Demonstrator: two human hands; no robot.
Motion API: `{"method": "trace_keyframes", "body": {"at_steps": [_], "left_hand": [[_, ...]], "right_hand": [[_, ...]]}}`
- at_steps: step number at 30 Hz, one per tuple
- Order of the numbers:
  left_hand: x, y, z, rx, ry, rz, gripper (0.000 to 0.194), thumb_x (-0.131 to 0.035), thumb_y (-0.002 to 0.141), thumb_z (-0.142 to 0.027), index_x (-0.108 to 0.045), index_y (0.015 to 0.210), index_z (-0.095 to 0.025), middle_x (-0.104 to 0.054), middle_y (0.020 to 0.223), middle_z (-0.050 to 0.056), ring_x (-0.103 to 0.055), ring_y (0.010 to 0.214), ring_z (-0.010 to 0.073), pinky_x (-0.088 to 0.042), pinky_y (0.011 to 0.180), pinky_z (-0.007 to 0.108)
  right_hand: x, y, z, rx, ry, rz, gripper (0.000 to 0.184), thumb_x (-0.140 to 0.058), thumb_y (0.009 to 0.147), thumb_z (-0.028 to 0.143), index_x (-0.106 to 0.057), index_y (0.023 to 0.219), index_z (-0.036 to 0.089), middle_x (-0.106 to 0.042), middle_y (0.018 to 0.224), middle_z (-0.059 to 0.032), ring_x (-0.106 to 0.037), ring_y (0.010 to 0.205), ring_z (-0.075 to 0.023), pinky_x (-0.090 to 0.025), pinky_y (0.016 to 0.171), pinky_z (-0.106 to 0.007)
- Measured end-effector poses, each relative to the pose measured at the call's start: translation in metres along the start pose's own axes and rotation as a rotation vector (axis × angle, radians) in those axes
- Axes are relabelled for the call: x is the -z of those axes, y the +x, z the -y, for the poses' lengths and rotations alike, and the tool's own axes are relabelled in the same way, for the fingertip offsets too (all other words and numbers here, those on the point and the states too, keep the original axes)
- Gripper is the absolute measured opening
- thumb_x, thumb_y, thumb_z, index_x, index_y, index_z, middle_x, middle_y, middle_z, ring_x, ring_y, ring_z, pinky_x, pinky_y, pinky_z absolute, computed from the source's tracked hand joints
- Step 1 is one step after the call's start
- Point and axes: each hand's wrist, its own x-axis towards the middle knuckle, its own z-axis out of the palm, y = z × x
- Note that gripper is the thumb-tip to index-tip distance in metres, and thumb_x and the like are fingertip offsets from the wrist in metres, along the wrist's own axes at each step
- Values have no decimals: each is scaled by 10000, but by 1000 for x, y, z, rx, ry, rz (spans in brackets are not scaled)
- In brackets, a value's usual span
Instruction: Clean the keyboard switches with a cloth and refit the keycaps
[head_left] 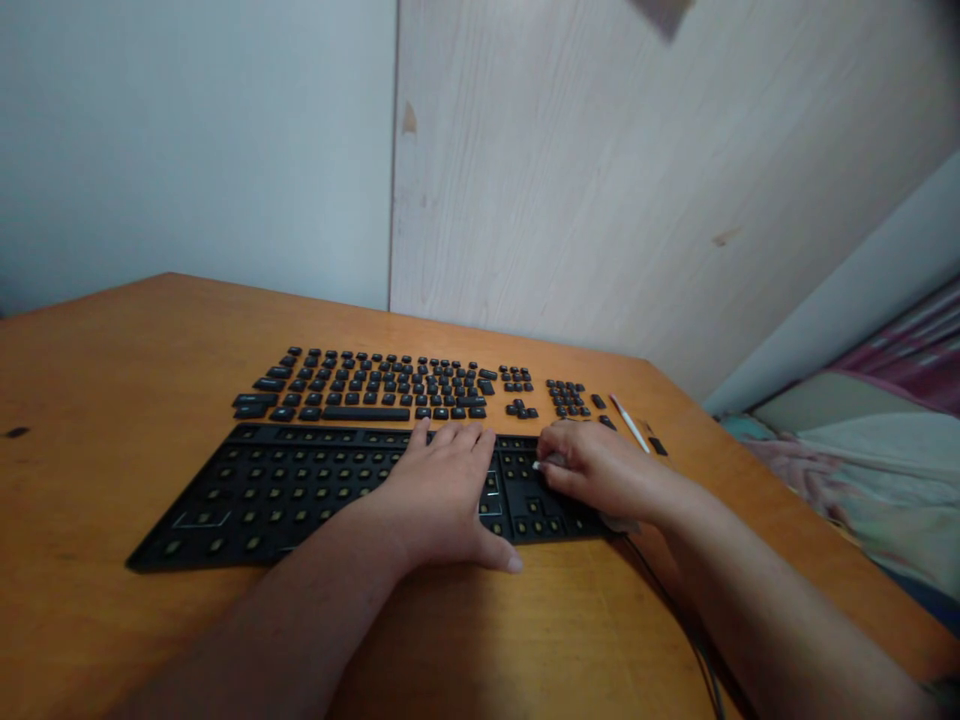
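A black keyboard (217, 540) with its keycaps off lies on the wooden table, its bare key stems showing. My left hand (439, 485) rests flat across its middle, fingers stretched toward the far edge and thumb out over the near edge. Over the number-pad end is my right hand (589, 460), fingers curled closed around a whitish wad, perhaps tissue or cloth (621, 523). Only small bits of that wad show, at the fingertips and under the palm. Behind the keyboard, black keycaps (390, 385) lie in rows like a keyboard layout, with a long space bar (366, 413) in front.
A white pen-like tool (630, 423) lies right of the keycaps, beside a small dark piece (658, 446). A black cable (675, 600) runs toward me under my right forearm. The table (112, 400) meets a wall (225, 150) behind. Bedding (862, 470) is at right.
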Motion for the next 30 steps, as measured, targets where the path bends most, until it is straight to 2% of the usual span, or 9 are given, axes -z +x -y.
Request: {"method": "trace_keyframes", "body": {"at_steps": [4, 8, 12, 16, 22, 26, 30], "left_hand": [[0, 0, 0, -6, 7, -4, 1353, -596, 492, -890, -230, 1558, -143, -253, 1611, 184, -199, 1476, 412, -53, 1192, 595], [-1, 0, 0, -7, 7, -3, 1346, -585, 497, -897, -233, 1558, -149, -266, 1607, 183, -205, 1474, 407, -65, 1191, 594], [-1, 1, 0, -7, 13, -6, 1343, -580, 494, -899, -244, 1556, -148, -262, 1608, 183, -210, 1469, 419, -63, 1191, 592], [-1, 1, 0, -7, 15, -5, 1330, -587, 500, -890, -251, 1554, -151, -270, 1607, 178, -218, 1466, 413, -62, 1192, 590], [-2, 1, 1, -12, 27, -12, 1338, -583, 499, -895, -245, 1553, -143, -271, 1606, 179, -223, 1464, 407, -61, 1193, 582], [-3, 1, 0, -10, 30, -16, 1322, -575, 498, -900, -257, 1549, -164, -278, 1604, 173, -220, 1464, 410, -61, 1191, 583], [-2, 1, 0, -7, 37, -12, 1335, -581, 488, -898, -252, 1550, -158, -267, 1608, 178, -208, 1468, 417, -61, 1190, 582]], "right_hand": [[-2, 0, 4, 7, 16, -12, 133, -560, 783, 155, -659, 868, 185, -677, 847, -49, -578, 738, -175, -378, 647, -287], [-4, 1, 0, 29, 137, -8, 123, -557, 796, 153, -651, 867, 187, -661, 794, -24, -570, 703, -159, -390, 639, -275], [-8, 3, -6, -14, 200, -102, 102, -554, 831, 181, -643, 878, 195, -652, 778, -15, -569, 704, -157, -394, 637, -275], [-11, 8, -5, -34, 134, -156, 99, -557, 856, 215, -646, 892, 192, -673, 832, -35, -585, 762, -173, -400, 677, -289], [-8, 4, 1, 37, 59, -75, 127, -568, 814, 164, -660, 898, 189, -666, 866, -39, -580, 767, -171, -400, 680, -285], [-4, -1, 2, 73, 103, -2, 122, -554, 789, 131, -646, 843, 189, -645, 805, -19, -564, 703, -150, -393, 632, -267], [-5, 0, 1, 74, 150, 11, 127, -543, 783, 117, -635, 830, 190, -636, 778, -10, -561, 687, -145, -388, 611, -260]]}}
